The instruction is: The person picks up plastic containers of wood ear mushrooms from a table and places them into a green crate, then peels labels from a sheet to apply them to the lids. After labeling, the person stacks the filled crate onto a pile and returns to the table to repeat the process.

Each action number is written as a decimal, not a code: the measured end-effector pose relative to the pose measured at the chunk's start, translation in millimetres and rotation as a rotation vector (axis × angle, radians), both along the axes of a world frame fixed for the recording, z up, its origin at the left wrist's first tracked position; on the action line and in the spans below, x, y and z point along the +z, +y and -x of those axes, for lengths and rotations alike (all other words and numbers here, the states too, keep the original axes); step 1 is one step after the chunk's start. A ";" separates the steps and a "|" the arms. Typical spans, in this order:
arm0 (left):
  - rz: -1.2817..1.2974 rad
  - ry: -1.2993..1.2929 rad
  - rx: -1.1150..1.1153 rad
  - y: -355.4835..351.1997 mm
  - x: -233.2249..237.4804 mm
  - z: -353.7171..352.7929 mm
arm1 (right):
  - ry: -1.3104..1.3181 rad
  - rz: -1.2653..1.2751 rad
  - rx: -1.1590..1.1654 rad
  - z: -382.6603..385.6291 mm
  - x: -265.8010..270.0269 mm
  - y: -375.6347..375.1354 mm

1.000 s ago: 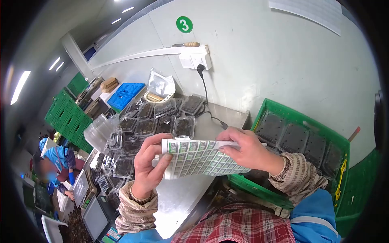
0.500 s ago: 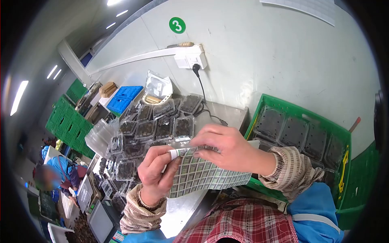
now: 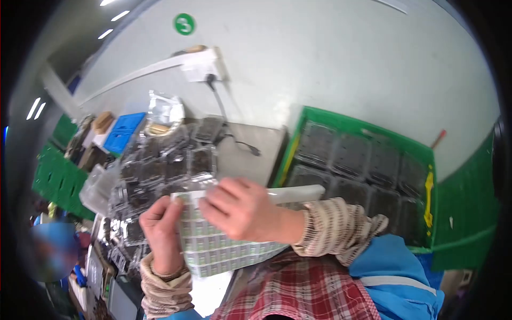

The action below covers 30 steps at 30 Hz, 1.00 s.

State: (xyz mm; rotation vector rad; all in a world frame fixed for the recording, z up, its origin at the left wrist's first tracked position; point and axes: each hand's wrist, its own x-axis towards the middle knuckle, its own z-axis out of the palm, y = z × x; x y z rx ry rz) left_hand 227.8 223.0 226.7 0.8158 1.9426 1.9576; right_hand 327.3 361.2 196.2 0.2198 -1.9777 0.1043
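Note:
A sheet of small green-and-white labels [image 3: 224, 253] hangs in front of my body, its upper edge curled into a white roll at the right. My left hand [image 3: 162, 230] pinches the sheet's upper left corner between thumb and fingers. Over the upper part of the sheet lies my right hand [image 3: 234, 209], blurred, its fingers bent; whether they grip the sheet cannot be made out. Just beyond both hands, clear plastic boxes with dark contents [image 3: 202, 160] are piled on the metal table [image 3: 250, 170].
At the right stands a green crate [image 3: 368, 132] with rows of filled clear boxes. A plugged-in black cable [image 3: 220, 101] runs down the wall. A blue crate [image 3: 125, 133] and empty clear containers [image 3: 98, 189] are at the left. Another person [image 3: 53, 250] is at the far left.
The view has turned to the right. The sheet now shows more of its upper left part, and my right hand lies over its front instead of beside my left fingers at the edge.

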 end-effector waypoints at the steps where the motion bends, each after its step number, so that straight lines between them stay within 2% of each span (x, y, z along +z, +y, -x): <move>1: 0.005 -0.022 -0.003 1.2 -1.8 -1.1 | -0.030 0.007 -0.037 -1.9 -4.7 -0.3; 3: 0.009 -0.052 0.009 2.0 -10.6 1.3 | -0.079 0.142 0.108 -5.6 -13.3 2.3; 5: -0.003 0.018 0.099 -13.7 -25.0 23.0 | -0.170 0.601 0.372 -15.6 -24.5 22.5; 6: -0.029 0.019 0.186 -22.9 -27.0 29.1 | -0.347 0.872 0.300 -41.7 -11.3 45.3; 7: -0.041 0.025 0.234 -34.6 -24.7 31.9 | -0.504 1.219 0.303 -57.0 -25.0 81.3; 8: -0.055 0.030 0.283 -47.2 -21.3 35.2 | -0.615 1.302 0.100 -75.2 -41.9 119.3; 10: -0.120 0.005 0.199 -70.0 -32.5 51.8 | -0.894 1.271 -0.199 -109.5 -76.1 158.7; 13: -0.100 0.011 0.190 -61.3 -33.1 49.9 | -0.965 1.174 -0.248 -111.6 -118.1 158.6; 15: -0.065 0.009 0.115 -50.8 -31.5 47.3 | -0.944 0.855 -0.425 -101.4 -142.3 154.7; 16: -0.063 0.007 0.095 -47.7 -29.8 45.5 | -0.943 0.721 -0.551 -101.9 -145.7 152.9; 18: 0.001 0.170 0.198 -43.8 -24.6 40.4 | -0.906 0.692 -0.641 -121.0 -119.6 160.7; 19: -0.017 0.138 0.180 -45.6 -24.0 41.8 | -0.883 0.654 -0.709 -132.8 -109.0 168.6; 20: -0.062 0.073 0.235 -37.4 -18.7 31.1 | -0.900 0.785 -0.634 -152.6 -108.4 184.5; 22: -0.064 0.064 0.167 -48.7 -23.8 42.0 | -1.011 1.119 -0.438 -187.7 -92.0 188.7; 23: -0.073 0.049 0.236 -48.9 -26.6 44.4 | -1.010 1.119 -0.456 -196.4 -98.7 187.8; 25: -0.102 0.060 0.180 -48.1 -26.7 47.2 | -1.048 1.017 -0.276 -208.7 -117.3 181.7; 26: -0.124 0.081 0.133 -48.6 -24.8 48.8 | -1.042 1.017 -0.288 -208.8 -114.4 171.8; 28: -0.119 0.079 0.097 -48.2 -19.7 50.6 | -1.090 0.706 -0.631 -204.2 -104.4 154.5; 29: -0.108 0.120 0.139 -45.9 -16.5 49.5 | -1.022 0.438 -0.789 -210.3 -99.5 153.3; 30: -0.095 0.159 0.174 -40.7 -14.5 48.9 | -1.026 0.454 -0.807 -221.3 -90.2 158.7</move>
